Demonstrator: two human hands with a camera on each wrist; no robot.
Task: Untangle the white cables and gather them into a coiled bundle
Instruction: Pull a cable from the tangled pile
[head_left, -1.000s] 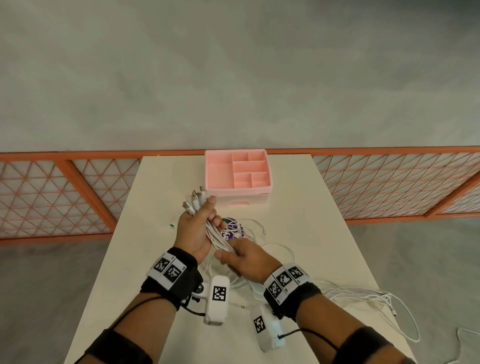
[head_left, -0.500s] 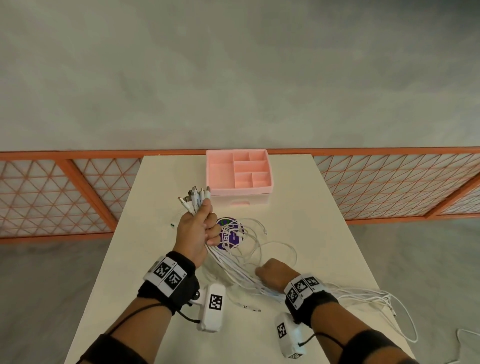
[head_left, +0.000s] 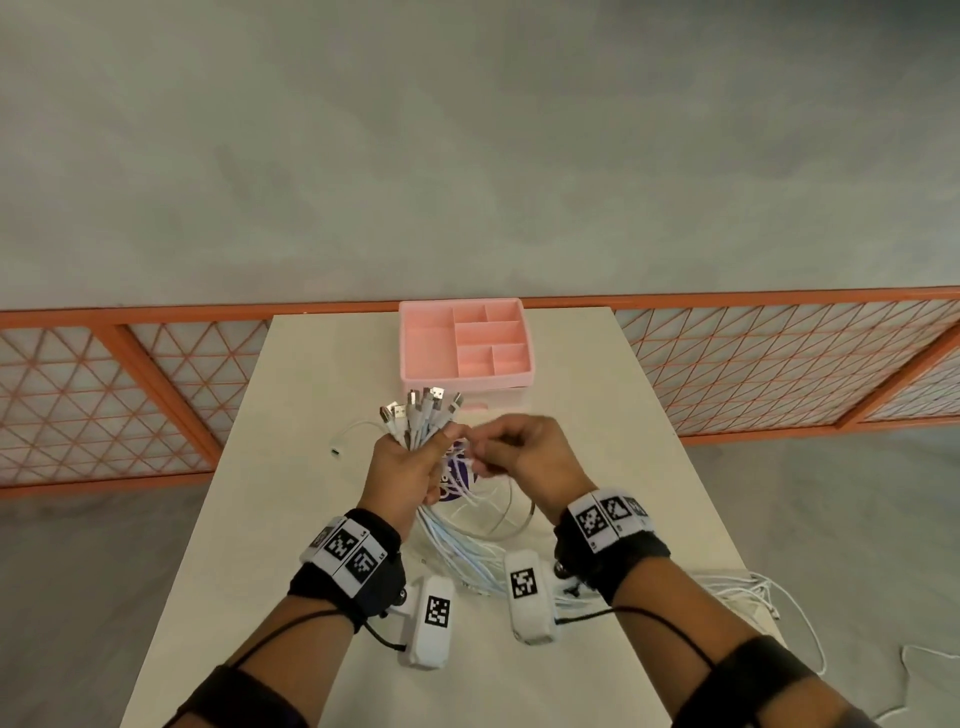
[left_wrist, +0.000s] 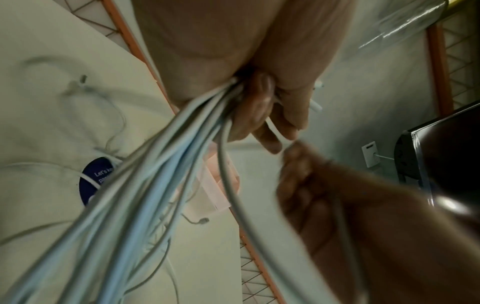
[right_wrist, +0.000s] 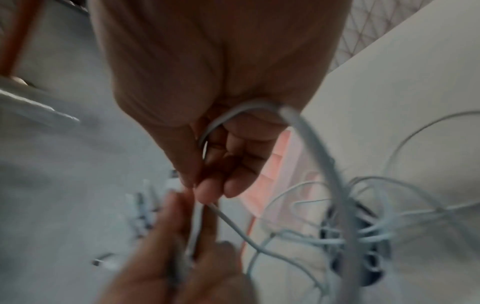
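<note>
My left hand (head_left: 410, 462) grips a bunch of white cables (head_left: 457, 551) just below their USB plugs (head_left: 415, 410), which fan out above the fist. The cables (left_wrist: 145, 185) hang from the fist down to the table and trail off to the right. My right hand (head_left: 514, 457) is raised beside the left thumb and pinches one white cable (right_wrist: 215, 131) between thumb and fingertips. That cable loops back under the right palm. A loose cable end (head_left: 348, 441) lies on the table left of the left hand.
A pink compartment tray (head_left: 415, 364) stands at the table's far edge, just beyond the plugs. A round purple sticker (head_left: 457, 478) lies under the cables. More cable slack (head_left: 753, 592) hangs over the table's right edge. An orange lattice fence (head_left: 156, 374) runs behind the table.
My right hand has come up from low on the cable run near the right table edge to beside the left thumb, pinching one cable. The left hand stays put with the plugs.
</note>
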